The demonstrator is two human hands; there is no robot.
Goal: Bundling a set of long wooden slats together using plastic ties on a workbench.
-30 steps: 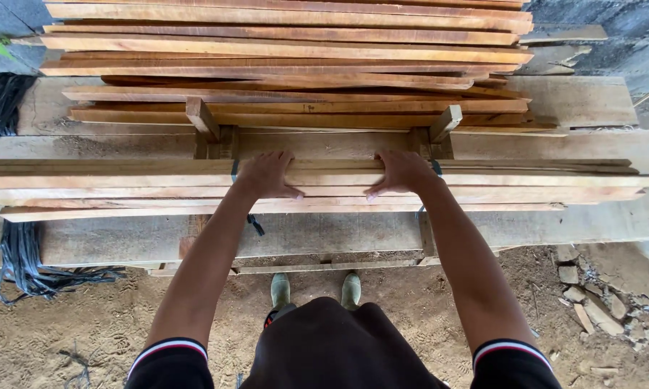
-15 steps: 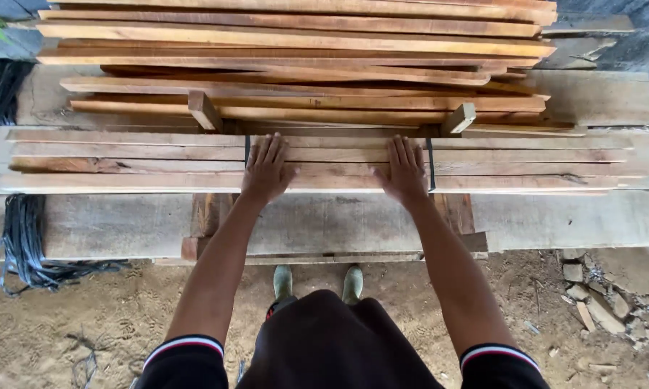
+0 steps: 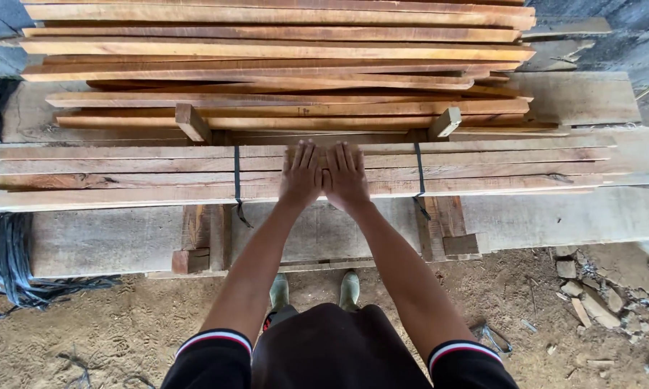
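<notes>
Both hands have slid together from apart: left hand [image 3: 300, 178] and right hand [image 3: 346, 178] now lie flat and open, side by side, on the slats [image 3: 159, 173], midway between the two straps [image 3: 236, 176], gripping nothing.

A sandy dirt floor [image 3: 108, 324] spreads below, marked with footprints. Broken stone rubble [image 3: 591, 302] lies scattered at the right. A tangle of black strapping [image 3: 11, 259] hangs and pools at the left edge. Wide grey weathered planks [image 3: 555, 216] form a low bench on wooden supports [image 3: 202, 238]. A grey masonry wall [image 3: 627, 36], possibly concrete block, rises at the upper right. Even, soft daylight falls over everything.
</notes>
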